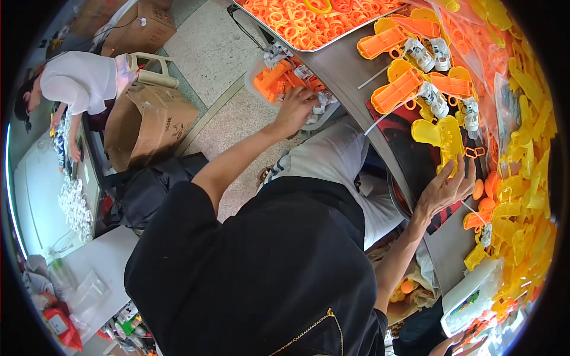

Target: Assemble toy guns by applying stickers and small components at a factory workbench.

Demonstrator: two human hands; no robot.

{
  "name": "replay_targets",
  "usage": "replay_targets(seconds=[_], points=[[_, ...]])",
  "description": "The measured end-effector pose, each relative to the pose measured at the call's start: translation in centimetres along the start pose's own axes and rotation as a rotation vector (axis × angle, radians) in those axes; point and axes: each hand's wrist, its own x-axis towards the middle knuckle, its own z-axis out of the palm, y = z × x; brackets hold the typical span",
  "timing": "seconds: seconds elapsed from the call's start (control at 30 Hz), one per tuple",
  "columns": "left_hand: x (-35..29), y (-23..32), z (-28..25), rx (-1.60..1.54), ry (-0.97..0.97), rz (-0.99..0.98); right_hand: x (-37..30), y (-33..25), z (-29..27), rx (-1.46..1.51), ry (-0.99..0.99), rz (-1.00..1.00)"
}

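Dark print, a short line of characters and numerals with a mark, stands on the side of the open carton (169, 118). Fainter characters run along the upper carton (139, 32). Green print on the white pack (469, 299) is too small to read.

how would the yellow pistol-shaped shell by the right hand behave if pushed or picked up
The yellow shell is probably light for its size, as it looks hollow. It likely feels stiff, since its moulded form shows no sag. Lying flat on the dark surface, it may slide rather than roll
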Motion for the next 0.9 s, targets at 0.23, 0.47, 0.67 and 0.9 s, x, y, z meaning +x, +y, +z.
replay_targets(seconds=[0.23,0.47,0.67,0.9], points=[[3.4,-6.1,5.6,0.336,-0.192,0.545,-0.2,0.1,0.7,0.011,0.008,0.021],[2.1,-6.0,-3.5,-0.24,-0.076,0.073,-0.4,1.0,0.0,0.017,0.063,0.061],[2.0,-2.2,-10.7,-1.245,0.63,-0.615,-0.1,0.9,0.3,0.067,0.121,0.031],[1.8,0.0,-13.9,-1.681,0.507,-0.579,0.4,-1.1,-0.6,0.169,0.136,0.007]])
